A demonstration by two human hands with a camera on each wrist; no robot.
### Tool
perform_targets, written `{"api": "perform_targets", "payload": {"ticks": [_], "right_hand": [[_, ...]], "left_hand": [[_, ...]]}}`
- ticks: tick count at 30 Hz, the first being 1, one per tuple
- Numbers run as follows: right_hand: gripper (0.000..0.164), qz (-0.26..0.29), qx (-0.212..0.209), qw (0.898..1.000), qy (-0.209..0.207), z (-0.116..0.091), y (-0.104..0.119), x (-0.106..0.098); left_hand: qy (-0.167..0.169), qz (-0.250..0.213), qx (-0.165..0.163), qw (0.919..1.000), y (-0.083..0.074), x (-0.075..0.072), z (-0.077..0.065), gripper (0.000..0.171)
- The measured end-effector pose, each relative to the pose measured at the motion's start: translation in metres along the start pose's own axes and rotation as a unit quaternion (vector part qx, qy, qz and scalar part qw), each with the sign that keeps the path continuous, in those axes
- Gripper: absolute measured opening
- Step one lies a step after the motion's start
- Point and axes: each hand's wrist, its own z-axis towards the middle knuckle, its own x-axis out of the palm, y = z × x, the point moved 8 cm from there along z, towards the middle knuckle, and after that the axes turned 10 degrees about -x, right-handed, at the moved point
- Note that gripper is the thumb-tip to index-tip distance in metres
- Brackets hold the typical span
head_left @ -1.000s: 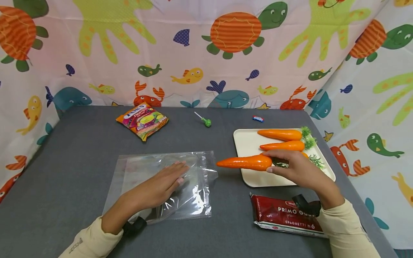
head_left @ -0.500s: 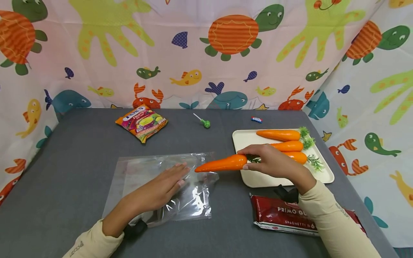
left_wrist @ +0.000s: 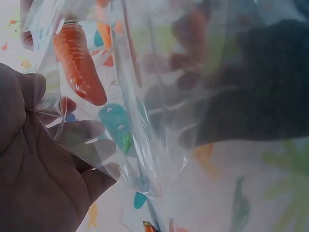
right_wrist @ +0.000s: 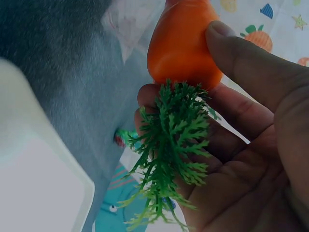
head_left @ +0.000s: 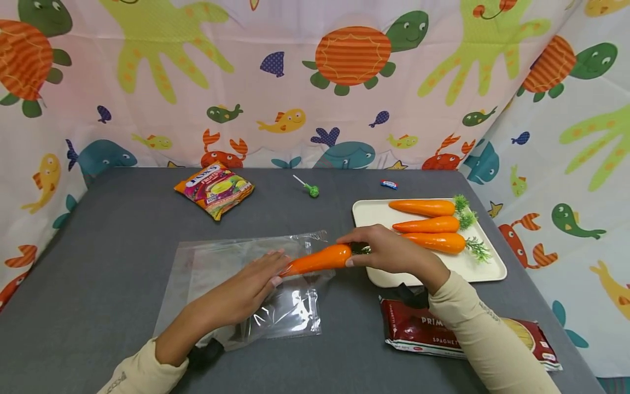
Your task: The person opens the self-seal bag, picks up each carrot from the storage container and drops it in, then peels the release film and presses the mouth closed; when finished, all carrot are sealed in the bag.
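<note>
My right hand (head_left: 389, 249) grips an orange carrot (head_left: 317, 260) by its thick end, with thumb and fingers round it. Its green leafy top (right_wrist: 169, 145) hangs toward my palm in the right wrist view. The carrot's tip points left, at the fingers of my left hand (head_left: 241, 290). Underneath lies a clear plastic bag (head_left: 292, 314), and the carrot overlaps its right-hand end in the head view. My left hand lies at the bag with fingers extended; in the left wrist view, clear film (left_wrist: 130, 96) crosses in front of those fingers.
Several more things lie on the grey table: a cream tray (head_left: 423, 278) with three carrots (head_left: 433, 242), a red spaghetti packet (head_left: 413, 331) under my right forearm, a Fox's candy bag (head_left: 215, 190), a green lollipop (head_left: 312, 191) and a small wrapped candy (head_left: 389, 184).
My right hand has carried the carrot left from over the tray to the bag, its tip arriving at my left fingers. The left hand has stayed nearly still.
</note>
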Motion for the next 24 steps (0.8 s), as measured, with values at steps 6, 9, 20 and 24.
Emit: {"api": "perform_targets", "payload": {"ticks": [6,9,20,24], "right_hand": [[0.043,-0.002,-0.012,1.000,0.020,0.013,0.006,0.011],[0.045,-0.004,-0.013,0.999,0.036,0.018,0.007,0.019],[0.043,0.009,-0.023,0.997,0.080,0.032,0.007,0.044],[0.045,0.021,-0.024,0.996,0.085,0.034,0.005,0.049]], "left_hand": [[-0.014,0.005,0.004,0.9999,0.000,-0.002,0.001,0.052],[-0.015,0.003,0.007,0.9999,0.000,-0.003,0.000,0.053],[0.010,0.002,-0.020,0.9997,0.005,0.000,0.001,0.054],[0.014,-0.003,-0.023,0.9996,0.005,0.001,0.001,0.054]]}}
